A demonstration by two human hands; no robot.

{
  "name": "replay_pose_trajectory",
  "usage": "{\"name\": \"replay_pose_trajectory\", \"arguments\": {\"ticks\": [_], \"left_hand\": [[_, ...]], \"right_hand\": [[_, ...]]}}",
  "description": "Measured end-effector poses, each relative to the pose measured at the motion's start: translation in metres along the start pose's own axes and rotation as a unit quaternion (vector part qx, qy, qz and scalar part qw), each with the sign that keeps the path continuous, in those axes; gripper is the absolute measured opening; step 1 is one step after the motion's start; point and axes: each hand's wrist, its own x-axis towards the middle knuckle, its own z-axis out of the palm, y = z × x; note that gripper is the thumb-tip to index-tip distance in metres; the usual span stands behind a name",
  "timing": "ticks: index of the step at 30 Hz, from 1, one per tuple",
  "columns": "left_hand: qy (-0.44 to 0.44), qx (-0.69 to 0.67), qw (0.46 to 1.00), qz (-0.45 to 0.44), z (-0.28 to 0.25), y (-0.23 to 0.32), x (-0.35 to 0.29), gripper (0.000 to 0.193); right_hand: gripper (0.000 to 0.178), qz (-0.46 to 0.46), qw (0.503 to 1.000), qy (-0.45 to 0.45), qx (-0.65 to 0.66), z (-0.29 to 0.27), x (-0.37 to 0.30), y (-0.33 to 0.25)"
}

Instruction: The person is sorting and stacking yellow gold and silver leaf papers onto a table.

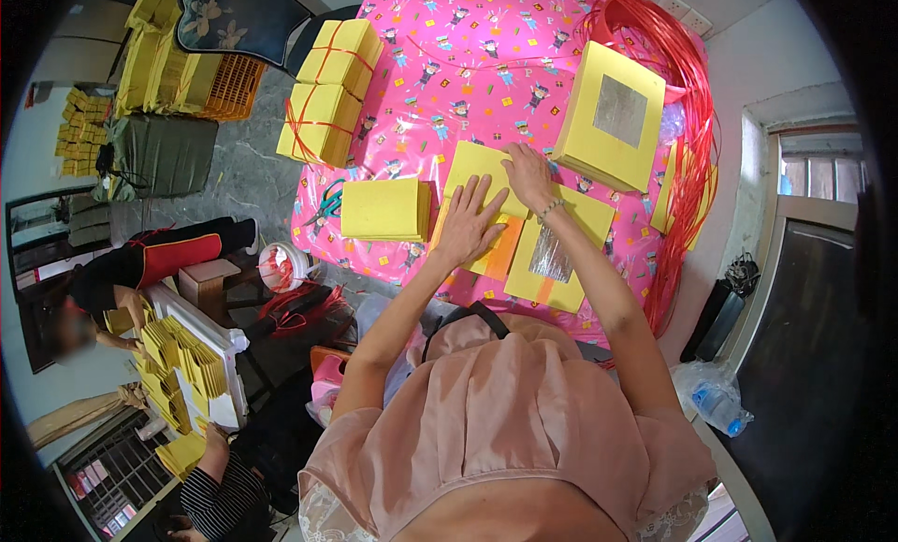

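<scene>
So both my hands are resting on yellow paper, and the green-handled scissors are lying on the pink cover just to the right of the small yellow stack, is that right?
Not quite: the head view shows the scissors just to the left of the small yellow stack. The rest holds: left hand and right hand rest on yellow paper.

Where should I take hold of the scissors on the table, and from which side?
I would take the scissors by the teal handles, from above, probably with the left hand. The blades point toward the left edge of the table, while the handles lie close beside the small yellow stack, so a low reach from the right looks tight.
</scene>
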Motion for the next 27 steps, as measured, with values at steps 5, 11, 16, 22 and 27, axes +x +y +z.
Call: {"name": "replay_pose_trajectory", "arguments": {"ticks": [5,11,16,22,27], "left_hand": [[-0.002,-0.003,1.000,0.002,-0.001,0.000,0.000,0.065],[0.000,-0.006,1.000,0.004,0.001,-0.001,0.000,0.065],[-0.012,-0.002,1.000,-0.001,0.006,-0.003,0.000,0.064],[-0.017,0.007,1.000,0.002,0.005,-0.001,0.001,0.067],[-0.019,0.014,1.000,0.002,0.005,-0.002,0.000,0.072]], "right_hand": [[0.025,-0.010,0.999,0.030,0.009,0.004,-0.002,0.003],[0.029,-0.004,1.000,-0.001,-0.016,0.001,-0.001,0.003],[0.021,-0.095,0.982,0.152,-0.061,-0.004,-0.022,-0.012],[0.012,-0.037,0.999,0.039,-0.002,0.013,-0.081,-0.007],[0.010,-0.056,0.997,0.057,-0.016,0.021,-0.088,-0.006]]}}
